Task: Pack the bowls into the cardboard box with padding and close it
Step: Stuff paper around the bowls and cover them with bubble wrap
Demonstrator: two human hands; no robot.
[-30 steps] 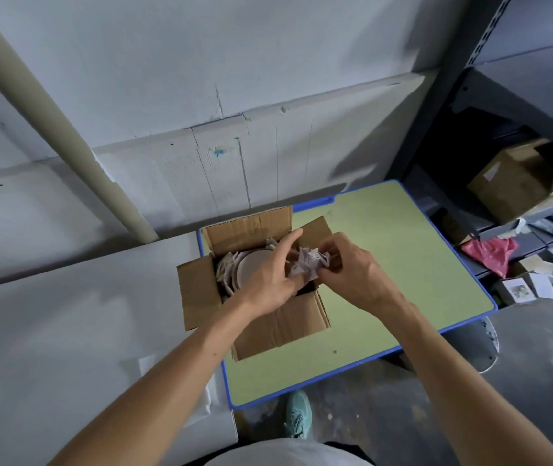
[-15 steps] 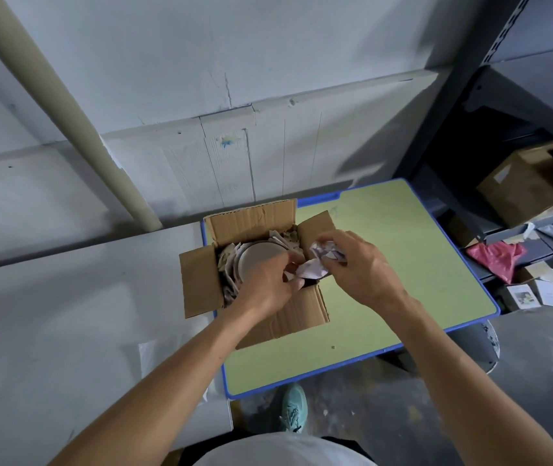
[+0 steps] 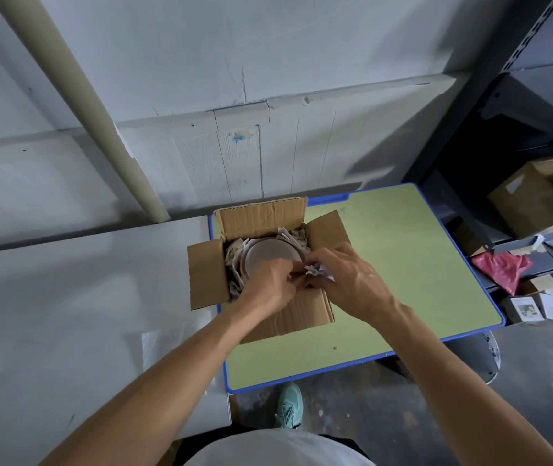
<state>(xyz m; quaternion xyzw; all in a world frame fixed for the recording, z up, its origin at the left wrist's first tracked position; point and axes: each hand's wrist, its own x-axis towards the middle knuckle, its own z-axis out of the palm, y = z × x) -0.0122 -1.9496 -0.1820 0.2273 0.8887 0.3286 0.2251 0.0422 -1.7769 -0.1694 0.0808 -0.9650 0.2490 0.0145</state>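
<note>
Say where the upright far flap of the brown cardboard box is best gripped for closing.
Probably the free top edge of the far flap, pinched from above: it stands upright, hinged along the brown cardboard box's back wall, with nothing covering that edge.

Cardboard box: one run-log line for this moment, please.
stage: padding | cardboard box: flaps open, on green table | bowls: inside, paper around | left hand, right hand: both pinch crumpled paper over box's right side
</note>
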